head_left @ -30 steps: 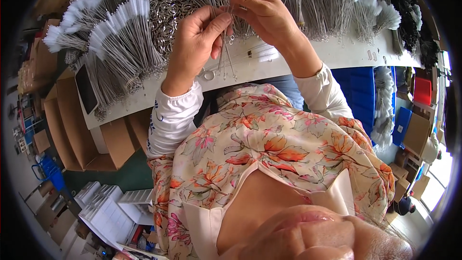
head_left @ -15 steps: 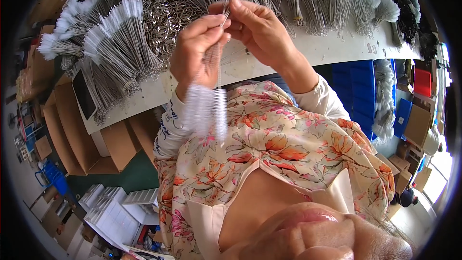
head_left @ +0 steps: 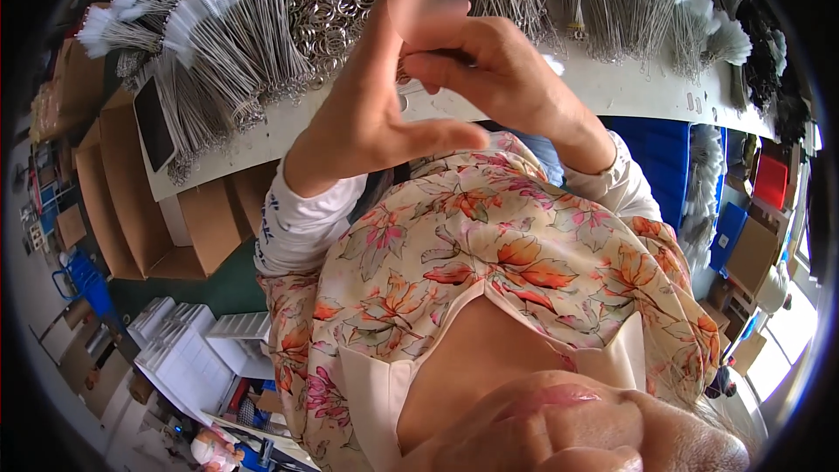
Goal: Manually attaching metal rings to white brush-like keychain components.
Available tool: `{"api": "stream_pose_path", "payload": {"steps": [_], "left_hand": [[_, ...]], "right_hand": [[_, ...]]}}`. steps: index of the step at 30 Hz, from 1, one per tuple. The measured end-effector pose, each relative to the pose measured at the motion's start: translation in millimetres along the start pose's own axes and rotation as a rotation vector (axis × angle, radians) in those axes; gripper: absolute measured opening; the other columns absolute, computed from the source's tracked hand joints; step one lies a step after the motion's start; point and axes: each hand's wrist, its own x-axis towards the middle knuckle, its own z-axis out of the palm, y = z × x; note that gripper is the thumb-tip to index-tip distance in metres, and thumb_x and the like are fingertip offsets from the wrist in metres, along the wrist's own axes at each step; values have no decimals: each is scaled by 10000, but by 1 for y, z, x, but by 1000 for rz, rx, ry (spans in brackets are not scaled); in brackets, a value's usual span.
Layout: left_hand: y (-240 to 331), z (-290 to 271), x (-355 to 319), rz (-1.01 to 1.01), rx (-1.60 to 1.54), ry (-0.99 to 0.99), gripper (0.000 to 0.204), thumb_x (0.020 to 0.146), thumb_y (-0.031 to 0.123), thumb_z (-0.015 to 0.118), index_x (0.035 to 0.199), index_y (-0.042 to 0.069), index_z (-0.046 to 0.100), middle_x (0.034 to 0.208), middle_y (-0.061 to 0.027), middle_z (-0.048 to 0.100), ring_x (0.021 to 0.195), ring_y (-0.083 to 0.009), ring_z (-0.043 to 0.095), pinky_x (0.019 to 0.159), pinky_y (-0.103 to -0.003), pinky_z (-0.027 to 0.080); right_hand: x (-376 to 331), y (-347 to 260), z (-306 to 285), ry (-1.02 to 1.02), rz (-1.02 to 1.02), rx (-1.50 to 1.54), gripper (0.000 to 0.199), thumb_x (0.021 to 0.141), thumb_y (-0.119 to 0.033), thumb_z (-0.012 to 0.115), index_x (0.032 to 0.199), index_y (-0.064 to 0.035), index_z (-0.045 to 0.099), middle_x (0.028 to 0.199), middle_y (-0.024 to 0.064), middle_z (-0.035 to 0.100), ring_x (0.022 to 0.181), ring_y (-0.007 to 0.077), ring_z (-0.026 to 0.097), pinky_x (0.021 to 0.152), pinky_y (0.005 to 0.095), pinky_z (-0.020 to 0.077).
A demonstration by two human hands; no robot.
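Observation:
My left hand (head_left: 371, 114) is raised over the table's near edge, its thumb stretched out to the right and its fingers extended upward. Its fingertips are smeared, and I see nothing held in it. Close beside it, my right hand (head_left: 516, 74) has its fingers curled in; whatever they hold is hidden. A small white tuft (head_left: 552, 63) shows behind the right hand; whether the hand holds it I cannot tell. Beyond my hands lie a heap of metal rings (head_left: 336, 0) and bundles of wire-handled brushes (head_left: 240, 26) with white bristles.
More wire brushes (head_left: 612, 0) line the white table (head_left: 634, 92) at the right. A dark phone (head_left: 155, 127) leans by the left bundles. Below the table are an open cardboard box (head_left: 144, 210) and a blue bin (head_left: 651, 166) at the right.
The white-bristled brushes that hung from my left hand are no longer visible there. My left hand has risen and its fingers have straightened; my right hand has turned and curled inward.

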Motion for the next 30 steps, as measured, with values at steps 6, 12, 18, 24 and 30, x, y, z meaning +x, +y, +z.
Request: {"api": "stream_pose_path", "payload": {"steps": [6, 12, 18, 24, 30], "left_hand": [[-1, -26, -18, -68, 303, 12, 266, 757, 154, 718, 959, 16, 612, 984, -92, 592, 925, -177, 571, 783, -295, 460], [-17, -5, -33, 216, 457, 43, 186, 709, 152, 749, 826, 54, 643, 845, -68, 618, 712, -148, 571, 616, -286, 475], [-42, -30, -88, -446, 675, 442, 167, 851, 165, 633, 914, 10, 629, 727, -59, 640, 584, -100, 557, 543, -231, 461], [-62, -18, -103, -606, 975, 279, 268, 822, 272, 668, 828, 7, 633, 607, -49, 585, 528, -98, 529, 511, -233, 436], [-74, -20, -99, -623, 1071, 239, 256, 811, 289, 649, 744, 49, 590, 614, -75, 596, 532, -245, 580, 501, -336, 440]], "right_hand": [[-7, -5, -13, -74, 80, 134, 171, 865, -141, 585, 948, 4, 621, 722, 37, 604, 648, 92, 547, 596, 238, 439], [-24, 3, -24, -403, 460, 462, 213, 903, -210, 560, 916, -3, 611, 718, -7, 600, 579, 58, 521, 501, 199, 402], [-106, 51, -88, -63, 271, -1050, 154, 847, -179, 583, 911, -46, 628, 765, 76, 643, 645, 227, 625, 568, 329, 480], [-111, 78, -76, 162, 329, -815, 125, 829, -114, 596, 916, -37, 644, 776, 91, 625, 638, 233, 608, 591, 307, 472], [-44, 75, 7, 97, -67, -619, 94, 790, -90, 625, 878, -83, 658, 834, 49, 615, 632, 224, 617, 569, 315, 483]]}}
